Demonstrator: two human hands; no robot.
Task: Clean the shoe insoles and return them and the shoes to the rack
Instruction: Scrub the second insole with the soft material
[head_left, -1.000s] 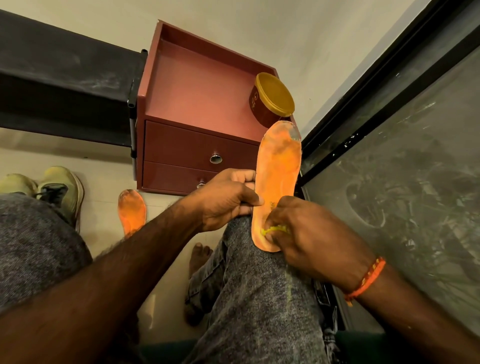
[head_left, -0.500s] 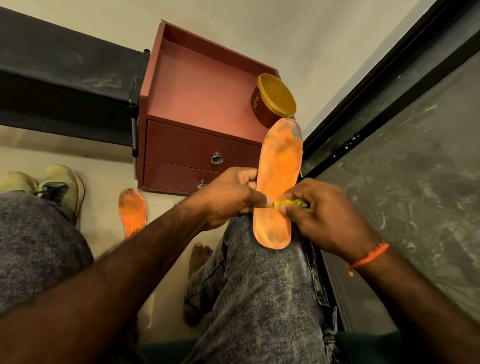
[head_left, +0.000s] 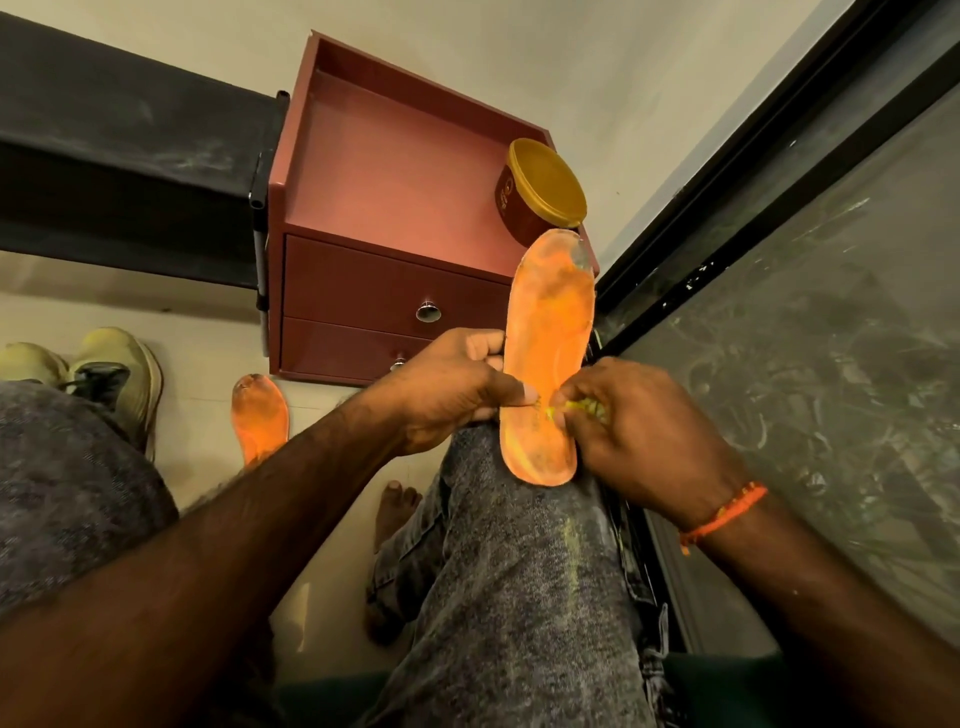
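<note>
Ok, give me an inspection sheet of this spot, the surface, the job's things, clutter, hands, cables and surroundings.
Surface: pale floor; the person's knee in grey jeans is the work rest.
Job's things: orange insole standing heel-down on the knee, worn grey at the toe; second orange insole flat on the floor; pair of pale green shoes on the floor at left.
Clutter: brown tub with yellow lid on the red drawer cabinet.
Hands: left hand grips the insole's edge; right hand presses a small yellow scrubber on it.
Cables: nothing seen.
Surroundings: dark shelf at left, dark glass panel at right.
</note>
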